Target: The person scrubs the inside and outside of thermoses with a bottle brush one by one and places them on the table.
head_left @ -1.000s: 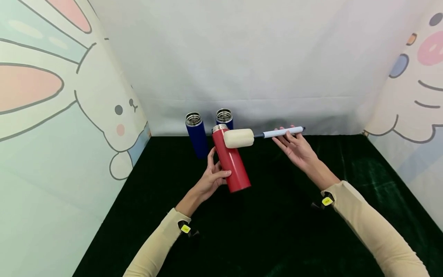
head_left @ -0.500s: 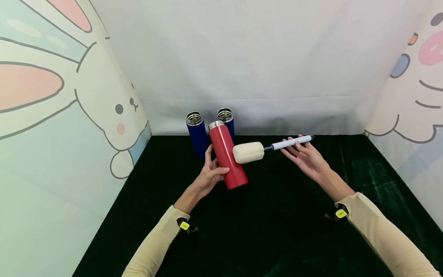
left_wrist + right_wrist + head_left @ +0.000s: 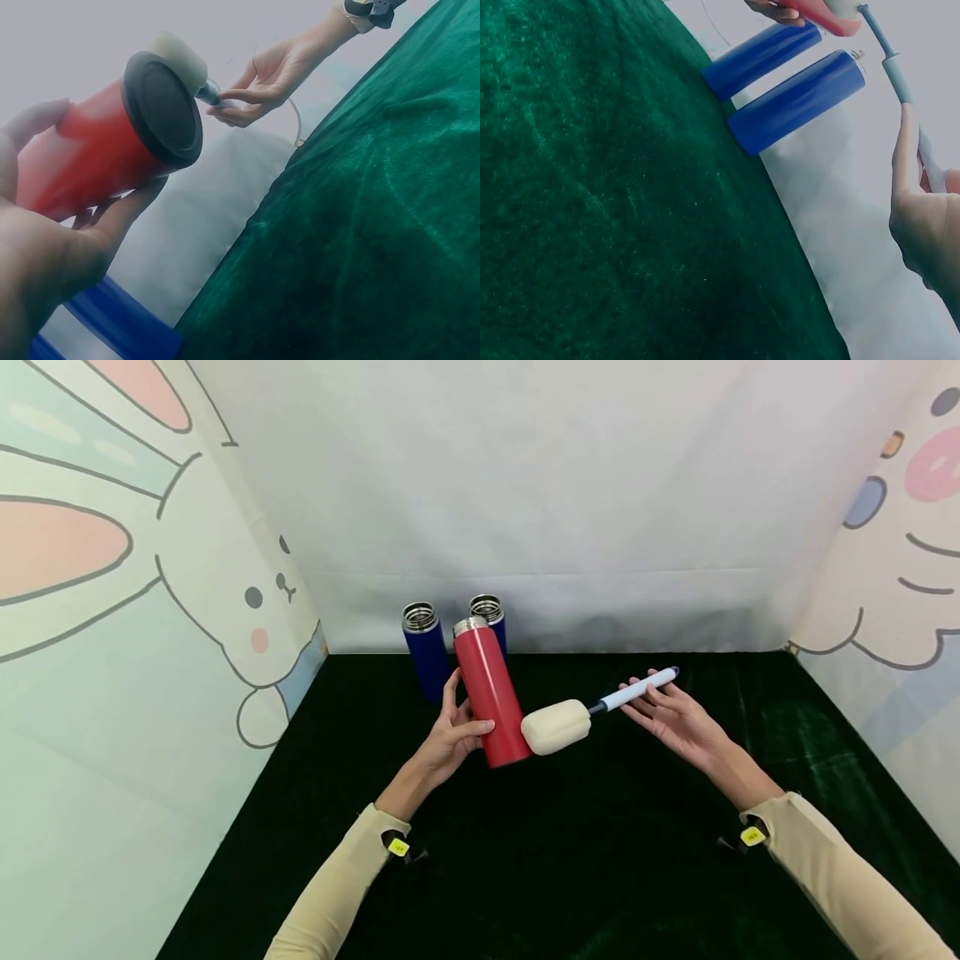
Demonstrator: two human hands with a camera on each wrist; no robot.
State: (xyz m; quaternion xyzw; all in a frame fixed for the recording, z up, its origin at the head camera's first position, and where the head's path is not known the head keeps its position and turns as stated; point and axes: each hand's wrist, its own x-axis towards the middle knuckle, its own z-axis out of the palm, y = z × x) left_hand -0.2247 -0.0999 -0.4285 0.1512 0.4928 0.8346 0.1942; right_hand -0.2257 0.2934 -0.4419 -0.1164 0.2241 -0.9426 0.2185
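Note:
My left hand grips a red bottle around its lower half, holding it tilted above the table. The bottle has no lid, and its steel neck points up and away; its dark base shows in the left wrist view. My right hand pinches the pale blue handle of a sponge bottle brush between thumb and fingers. The brush's cream sponge head points left and down, right at the bottle's lower right side in the head view. In the right wrist view the brush handle runs up from my fingers.
Two blue bottles without lids stand at the back of the table, one at left and one partly hidden behind the red bottle. Dark green cloth covers the table. A white curtain hangs behind it, with printed panels on both sides.
The brush has moved right and down along the red bottle's outside, from near its neck to near its base. The red bottle has shifted slightly left and become a little more upright.

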